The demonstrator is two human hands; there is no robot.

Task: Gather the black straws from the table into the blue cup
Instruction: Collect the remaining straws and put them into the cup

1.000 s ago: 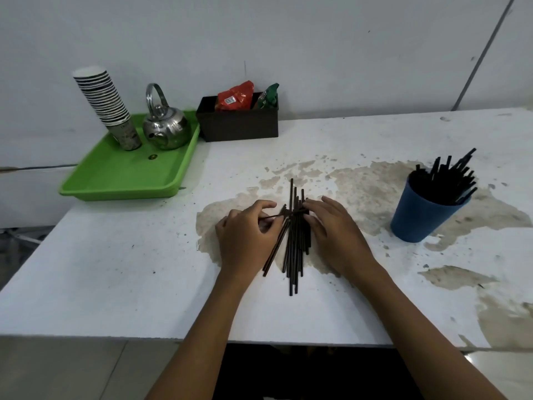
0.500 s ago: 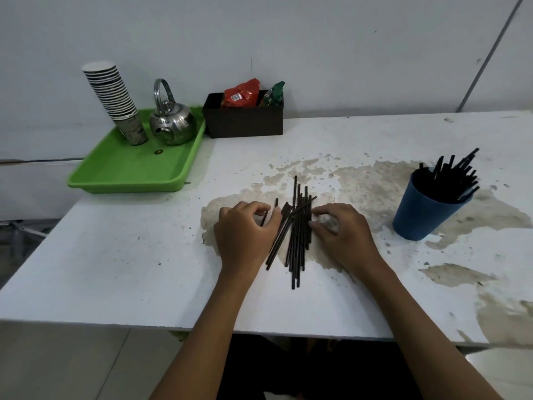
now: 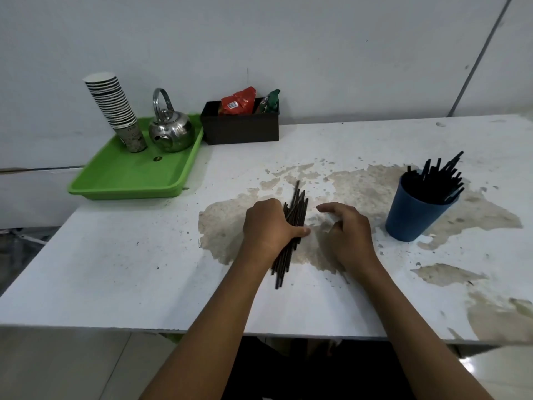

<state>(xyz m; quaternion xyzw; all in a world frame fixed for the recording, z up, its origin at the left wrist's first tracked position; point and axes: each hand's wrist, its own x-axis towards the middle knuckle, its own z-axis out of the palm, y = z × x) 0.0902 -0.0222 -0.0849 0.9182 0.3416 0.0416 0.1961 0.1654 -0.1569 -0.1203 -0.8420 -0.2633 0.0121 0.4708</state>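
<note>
Gathering step, near its end. Left hand [image 3: 269,226] closed round the middle of the bundle of black straws [image 3: 291,226], thumb pressed across the near side, fingers wrapped over the far side and hidden under the knuckles. Upper ends fanned a little beyond the knuckles, lower ends trailing back past the wrist and lying low against the table [image 3: 115,269]; whether lifted clear or resting there, impossible to tell. Right hand [image 3: 346,229] just to the right of the bundle, apart from it, fingers loosely curled and half open, gripping nothing. No loose straws visible on the table around either hand. Blue cup [image 3: 412,217] upright, well to the right of the right hand, already crowded with black straws [image 3: 438,180] leaning toward its far right rim. Next move, by the look of things: lift the bundle, tip it upright, carry it rightward past the free hand and lower the ends into the cup. Calls for a firm enough squeeze to keep the uneven ends from sliding out, and for aiming at the near left part of the mouth, the only gap left among the straws already standing there. Worth steadying the cup with the free right hand, since a push from the side could tip it.
</note>
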